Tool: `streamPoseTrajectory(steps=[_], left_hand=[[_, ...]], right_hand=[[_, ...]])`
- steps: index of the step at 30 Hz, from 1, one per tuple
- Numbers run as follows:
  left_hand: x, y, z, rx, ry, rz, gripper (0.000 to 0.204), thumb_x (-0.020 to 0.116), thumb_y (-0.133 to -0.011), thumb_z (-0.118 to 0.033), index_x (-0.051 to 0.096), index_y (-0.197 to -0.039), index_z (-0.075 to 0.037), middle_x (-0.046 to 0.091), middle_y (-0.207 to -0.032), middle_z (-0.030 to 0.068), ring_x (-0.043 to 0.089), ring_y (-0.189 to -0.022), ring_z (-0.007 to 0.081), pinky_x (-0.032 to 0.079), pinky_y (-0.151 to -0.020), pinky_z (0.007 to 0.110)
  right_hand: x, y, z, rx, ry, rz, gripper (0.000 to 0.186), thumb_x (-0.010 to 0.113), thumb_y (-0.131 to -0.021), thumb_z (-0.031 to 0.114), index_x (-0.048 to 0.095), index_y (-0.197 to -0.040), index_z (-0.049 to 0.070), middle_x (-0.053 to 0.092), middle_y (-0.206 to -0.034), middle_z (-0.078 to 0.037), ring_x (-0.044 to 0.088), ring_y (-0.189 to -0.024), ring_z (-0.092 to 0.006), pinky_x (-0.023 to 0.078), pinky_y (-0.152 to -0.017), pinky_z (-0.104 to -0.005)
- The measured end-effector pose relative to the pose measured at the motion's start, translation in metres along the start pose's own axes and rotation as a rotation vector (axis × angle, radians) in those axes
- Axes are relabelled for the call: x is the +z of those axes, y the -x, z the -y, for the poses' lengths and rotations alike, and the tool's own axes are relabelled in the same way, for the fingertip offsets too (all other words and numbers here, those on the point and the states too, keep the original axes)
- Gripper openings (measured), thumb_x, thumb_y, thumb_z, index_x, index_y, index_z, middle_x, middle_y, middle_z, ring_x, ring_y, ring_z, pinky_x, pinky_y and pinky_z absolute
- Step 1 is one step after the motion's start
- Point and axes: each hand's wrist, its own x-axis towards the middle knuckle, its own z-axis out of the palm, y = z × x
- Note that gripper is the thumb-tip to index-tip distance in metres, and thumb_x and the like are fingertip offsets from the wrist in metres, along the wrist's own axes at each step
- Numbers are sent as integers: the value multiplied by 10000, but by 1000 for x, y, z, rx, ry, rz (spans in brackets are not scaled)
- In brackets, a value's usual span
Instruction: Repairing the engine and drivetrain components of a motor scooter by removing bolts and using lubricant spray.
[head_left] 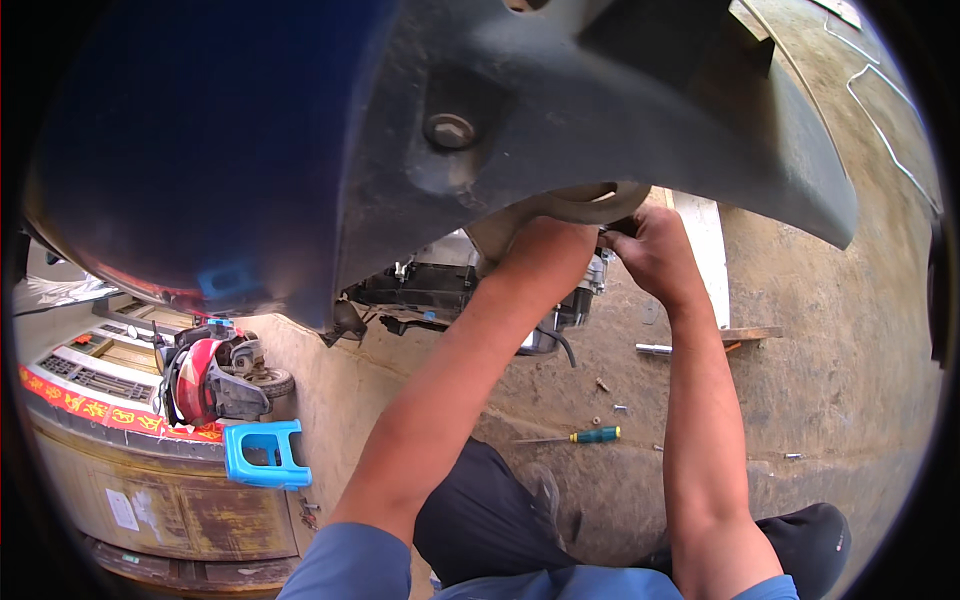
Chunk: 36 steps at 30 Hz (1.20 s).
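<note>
A large black plastic panel [600, 120] with a recessed bolt [451, 131] hangs over my arms, joined to a dark blue body panel [210, 150]. My left hand [562, 238] reaches up under its lower edge, beside a curved grey metal part [600, 203]; its fingers are hidden there. Close by on the right, my right hand [658, 255] is closed, with fingertips pressed around something small and dark that I cannot make out. Below the panel shows a mechanical assembly [425, 290] with black parts and a hanging hose [563, 345].
On the dirt floor lie a green-handled screwdriver [595, 435], a metal socket [654, 349] and several small fasteners. A white board [705, 255] and a wooden piece [750, 333] lie at right. A blue plastic stool [266, 455] and a red scooter [203, 380] stand at left.
</note>
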Motion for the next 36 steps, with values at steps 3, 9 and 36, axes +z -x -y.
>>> streamPoseTrajectory(steps=[3, 9, 36], left_hand=[[-7, -1, 0, 22, 1, 20, 439, 600, -893, 65, 593, -1328, 10, 664, -1293, 282, 645, -1227, 452, 555, -1005, 513], [-17, 1, -3, -56, 99, 42, 473, 579, -902, 30, 563, -1374, -8, 637, -1332, 277, 597, -1286, 455, 513, -1054, 515], [5, 1, -3, 32, -15, -147, 274, 748, -939, -232, 784, -1109, -20, 761, -952, 231, 754, -939, 382, 592, -848, 482]], right_hand=[[5, -7, -8, -63, 68, -2, 288, 741, -855, -41, 743, -1140, -4, 767, -1002, -225, 763, -924, -350, 578, -839, -420], [7, -10, -7, -132, 112, -12, 209, 754, -827, 2, 715, -1031, -23, 728, -996, -259, 705, -956, -443, 549, -832, -482], [-85, 24, 9, 227, -368, 138, 255, 575, -969, 21, 701, -1189, -4, 776, -1030, -154, 757, -946, -211, 642, -862, -353]])
